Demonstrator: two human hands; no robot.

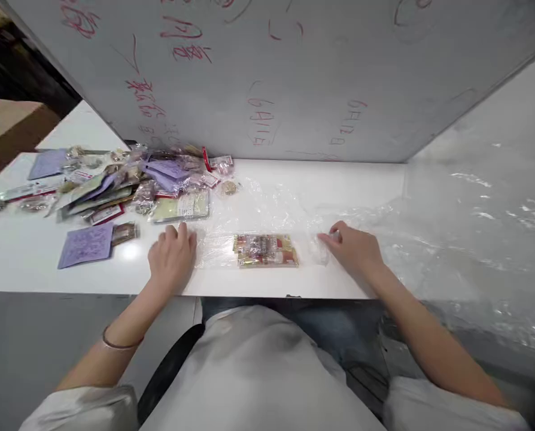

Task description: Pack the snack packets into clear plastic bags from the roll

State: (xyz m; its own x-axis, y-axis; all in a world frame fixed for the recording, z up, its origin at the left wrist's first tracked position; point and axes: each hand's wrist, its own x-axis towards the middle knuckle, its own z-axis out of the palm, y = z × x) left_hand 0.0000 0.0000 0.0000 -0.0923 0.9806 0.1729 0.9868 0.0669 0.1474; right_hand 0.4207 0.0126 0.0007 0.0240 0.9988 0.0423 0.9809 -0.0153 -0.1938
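Note:
Several small yellow-and-red packets (pixel 267 250) lie in a flat stack near the table's front edge, under or within a layer of clear plastic sheeting (pixel 218 248). At the left end of that layer my left hand (pixel 173 254) rests with its fingers curled at the plastic's edge; its fingertips are partly hidden. My right hand (pixel 355 246) pinches the plastic to the right of the packets, thumb and forefinger together. Both hands are apart from the packets. The sheeting is crinkled behind the packets and spreads toward the right.
A pile of purple, green and clear-wrapped packets (pixel 169 173) covers the table's left part. A purple packet (pixel 87 244) lies nearer its front. A whiteboard (pixel 303 72) with red writing stands behind. More clear plastic (pixel 483 227) drapes at right. A cardboard box (pixel 16 129) is far left.

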